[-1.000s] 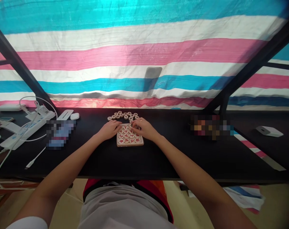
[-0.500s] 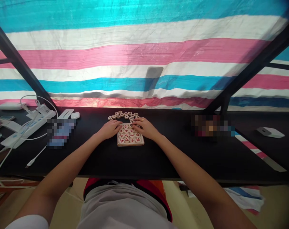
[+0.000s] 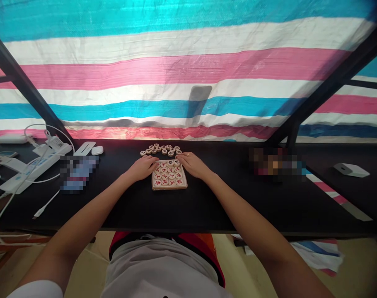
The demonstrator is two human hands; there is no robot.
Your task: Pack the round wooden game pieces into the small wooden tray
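Observation:
A shallow, pale box (image 3: 169, 188) on the black table holds rows of round xiangqi pieces, mostly red-lettered. Two dark-lettered pieces (image 3: 173, 162) sit in its back row at the right. My left hand (image 3: 142, 167) holds the box at its back left corner, fingers covering part of that edge. At the back right corner, my right hand (image 3: 193, 164) is open, its fingers pointing left over the edge and nothing visible between them. Just behind the box lies a loose cluster of dark-lettered xiangqi pieces (image 3: 158, 149); the rightmost ones are close to my right fingertips.
On the left are a white power strip (image 3: 36, 167) with cables, a blurred-out phone-like object (image 3: 79, 174) and a small white case (image 3: 97, 150). A blurred item (image 3: 275, 163) and a white adapter (image 3: 351, 169) lie at the right. Striped sheeting (image 3: 176, 70) hangs behind the table (image 3: 129, 215).
My right hand has drawn back slightly to the right, uncovering the dark-lettered pieces in the box's back right corner. My left hand stays at the box.

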